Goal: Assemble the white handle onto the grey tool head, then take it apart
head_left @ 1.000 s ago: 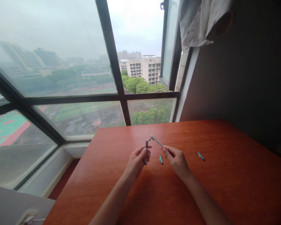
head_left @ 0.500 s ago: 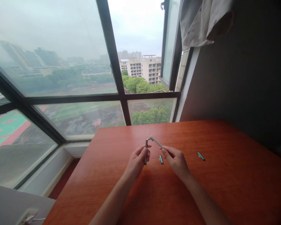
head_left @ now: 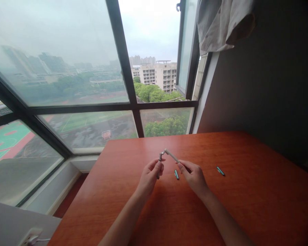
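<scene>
Above a red-brown wooden table (head_left: 246, 205), my left hand (head_left: 150, 176) pinches a slim metal piece with a bent top (head_left: 159, 164), held nearly upright. A pale thin rod (head_left: 171, 155) slants up to the left from my right hand (head_left: 193, 176), which is closed on it. The rod's far tip meets the top of the metal piece. A small teal stick (head_left: 176, 174) lies on the table between my hands. A second teal stick (head_left: 220, 171) lies to the right of my right hand.
Large windows with dark frames (head_left: 133, 106) stand behind the table's far edge. A dark wall (head_left: 272, 85) runs along the right side. A pale cloth (head_left: 220, 24) hangs at the top right. A white socket with a plug (head_left: 30, 237) sits at the bottom left.
The rod's tip has moved left until it touches the top of the metal piece. My hands have hardly shifted.
</scene>
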Motion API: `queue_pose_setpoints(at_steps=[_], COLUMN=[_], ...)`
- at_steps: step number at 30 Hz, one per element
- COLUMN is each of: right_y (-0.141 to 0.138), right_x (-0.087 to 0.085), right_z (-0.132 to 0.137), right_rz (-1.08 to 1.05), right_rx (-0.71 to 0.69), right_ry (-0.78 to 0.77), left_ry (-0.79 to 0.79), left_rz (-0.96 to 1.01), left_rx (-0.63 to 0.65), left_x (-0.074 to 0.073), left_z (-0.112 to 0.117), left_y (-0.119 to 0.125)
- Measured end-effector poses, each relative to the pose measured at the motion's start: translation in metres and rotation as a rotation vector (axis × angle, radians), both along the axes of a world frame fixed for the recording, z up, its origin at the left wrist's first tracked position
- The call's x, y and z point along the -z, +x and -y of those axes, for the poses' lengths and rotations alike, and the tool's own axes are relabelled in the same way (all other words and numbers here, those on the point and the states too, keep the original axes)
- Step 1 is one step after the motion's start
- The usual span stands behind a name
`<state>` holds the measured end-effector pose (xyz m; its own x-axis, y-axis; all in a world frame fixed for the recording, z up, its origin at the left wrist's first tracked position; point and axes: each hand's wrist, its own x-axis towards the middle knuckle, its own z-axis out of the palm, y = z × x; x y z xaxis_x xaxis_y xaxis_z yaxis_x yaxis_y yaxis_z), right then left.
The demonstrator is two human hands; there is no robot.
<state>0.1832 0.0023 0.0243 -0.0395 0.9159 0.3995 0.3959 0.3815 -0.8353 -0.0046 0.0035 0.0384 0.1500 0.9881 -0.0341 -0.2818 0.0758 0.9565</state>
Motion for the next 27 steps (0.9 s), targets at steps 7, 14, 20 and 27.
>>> queue_pose_setpoints(at_steps=[7,14,20,27], right_y=[-0.0015,-0.0005,-0.0009,0.0009], right_x=[-0.0020,-0.0012,-0.0001,0.0018], right_z=[0.0019,0.0007,0.0001,-0.0009], right_rz=[0.003,0.006,0.011,0.016], right_rx=[-0.052,-0.047,-0.032,0.010], right_ry=[-0.015,-0.010,0.001,0.005], left_ry=[0.026,0.041,0.051,0.133], left_rz=[-0.017,-0.039,-0.066,-0.246], left_rx=[-0.003,0.008,0.006,-0.044], left_x=[0.0016,0.0051,0.0063,0.0046], left_z=[-0.0012,-0.0027,-0.0031,-0.0044], left_y=[-0.0012,-0.0020,-0.0026,-0.0063])
